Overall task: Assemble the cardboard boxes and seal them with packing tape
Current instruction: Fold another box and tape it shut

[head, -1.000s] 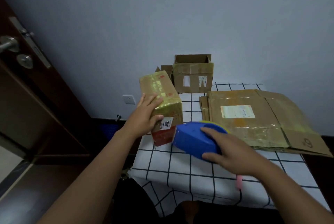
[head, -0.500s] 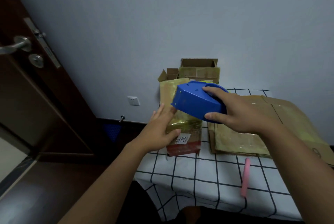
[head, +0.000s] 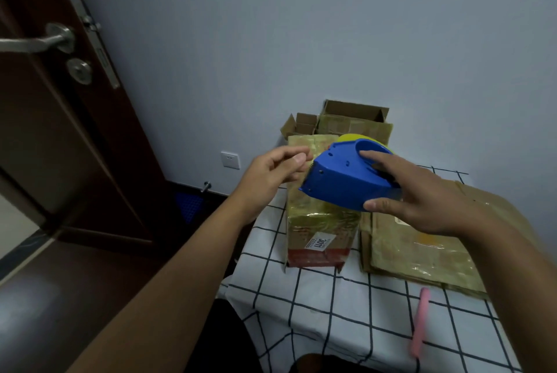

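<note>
Sealing step: my right hand [head: 422,198] grips the blue plastic tape dispenser [head: 346,179] above the upright tape-wrapped cardboard box [head: 322,222] on the checked table [head: 331,312], while my left hand [head: 271,170], loosely curled and empty, should next, I judge, catch the tape end.

Person, two arms: both forearms bare to the frame edge, no sleeves showing. Left hand [head: 272,172] and right hand [head: 428,198] bare: no gloves, rings, watch or wristband. Short, unpainted fingernails.
</note>
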